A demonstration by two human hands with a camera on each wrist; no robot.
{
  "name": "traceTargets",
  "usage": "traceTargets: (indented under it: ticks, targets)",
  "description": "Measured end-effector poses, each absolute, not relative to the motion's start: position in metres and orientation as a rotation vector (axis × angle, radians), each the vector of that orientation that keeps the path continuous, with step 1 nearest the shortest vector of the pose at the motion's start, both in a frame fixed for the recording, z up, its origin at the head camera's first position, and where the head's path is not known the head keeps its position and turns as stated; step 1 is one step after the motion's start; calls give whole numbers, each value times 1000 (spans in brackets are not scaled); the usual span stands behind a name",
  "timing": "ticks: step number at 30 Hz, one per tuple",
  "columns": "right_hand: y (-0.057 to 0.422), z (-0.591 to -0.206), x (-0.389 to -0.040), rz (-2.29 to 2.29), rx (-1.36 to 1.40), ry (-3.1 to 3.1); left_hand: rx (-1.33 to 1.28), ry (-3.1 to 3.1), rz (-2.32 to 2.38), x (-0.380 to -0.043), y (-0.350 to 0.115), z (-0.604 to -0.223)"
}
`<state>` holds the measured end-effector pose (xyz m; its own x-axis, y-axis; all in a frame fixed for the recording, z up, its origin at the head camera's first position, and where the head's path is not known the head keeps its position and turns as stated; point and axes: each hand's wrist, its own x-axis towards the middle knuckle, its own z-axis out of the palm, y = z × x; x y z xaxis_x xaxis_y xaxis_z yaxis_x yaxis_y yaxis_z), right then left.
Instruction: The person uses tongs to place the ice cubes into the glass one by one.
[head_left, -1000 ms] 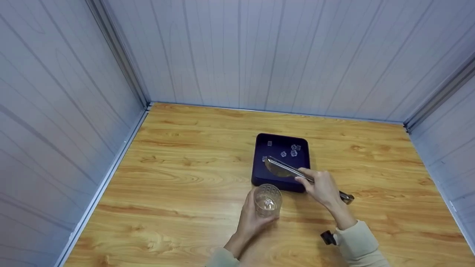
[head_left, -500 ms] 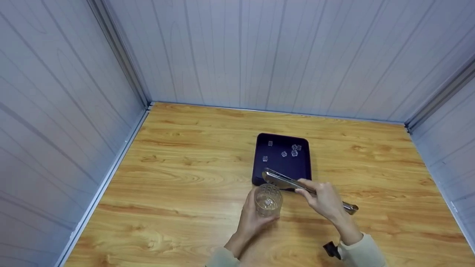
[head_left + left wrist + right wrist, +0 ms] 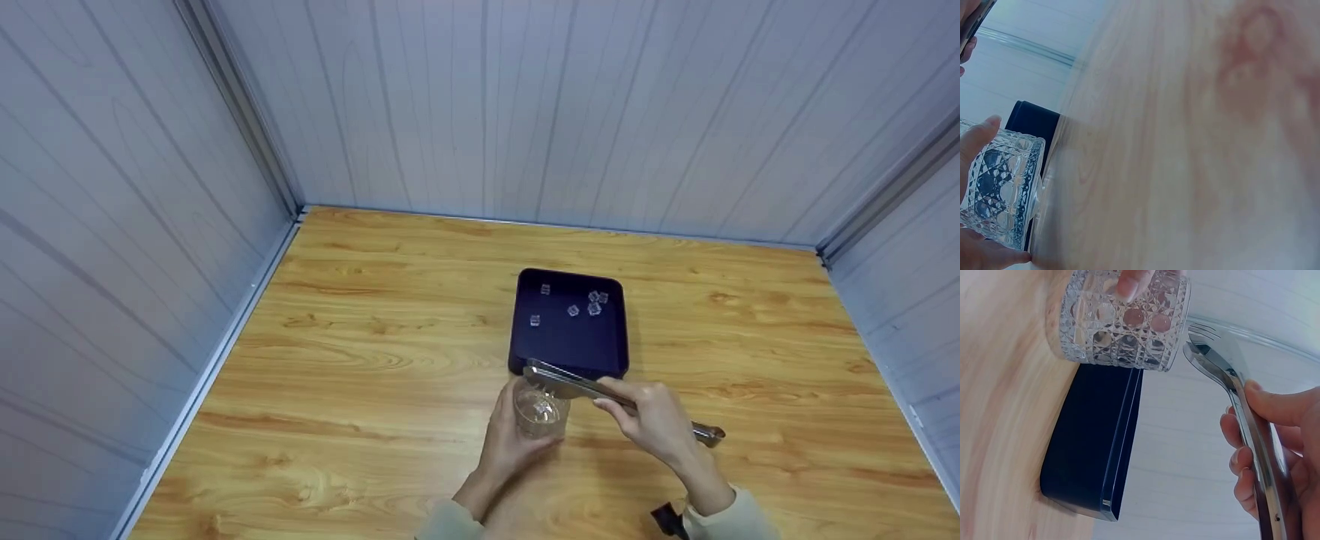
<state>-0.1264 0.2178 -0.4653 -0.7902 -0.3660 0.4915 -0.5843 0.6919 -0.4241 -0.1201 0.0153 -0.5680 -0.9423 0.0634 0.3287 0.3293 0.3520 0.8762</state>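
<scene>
My left hand [image 3: 501,446] wraps round a clear cut-glass tumbler [image 3: 541,422] standing at the near edge of a dark blue tray [image 3: 570,345]. A clear cube seems to lie inside the tumbler. Metal serving tongs [image 3: 577,386] are gripped by my right hand [image 3: 654,416], thumb on one side and fingers on the other. In the right wrist view the tongs [image 3: 1264,475] have a fork-like end and a spoon-like end, close together by the rim of the tumbler [image 3: 1129,323]. Whether a cube sits between those ends I cannot tell.
Several clear cubes lie in the tray: a cluster [image 3: 595,308] at its right, a single cube [image 3: 545,289] at the back left and another cube [image 3: 535,320] nearer. Pale panel walls [image 3: 480,112] bound the wooden table [image 3: 375,360]. A black object [image 3: 666,517] is by my right sleeve.
The tongs have come from over the tray towards me, and their tips are now above the tumbler's mouth. My left hand and the tumbler have stayed in place.
</scene>
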Motion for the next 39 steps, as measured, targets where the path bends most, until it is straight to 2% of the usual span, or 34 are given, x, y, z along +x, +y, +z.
traceTargets:
  ticks: [39]
  targets:
    - [218,-469,-120,767,695,-2568,-387,-2302,-1638,-120,16,-571]
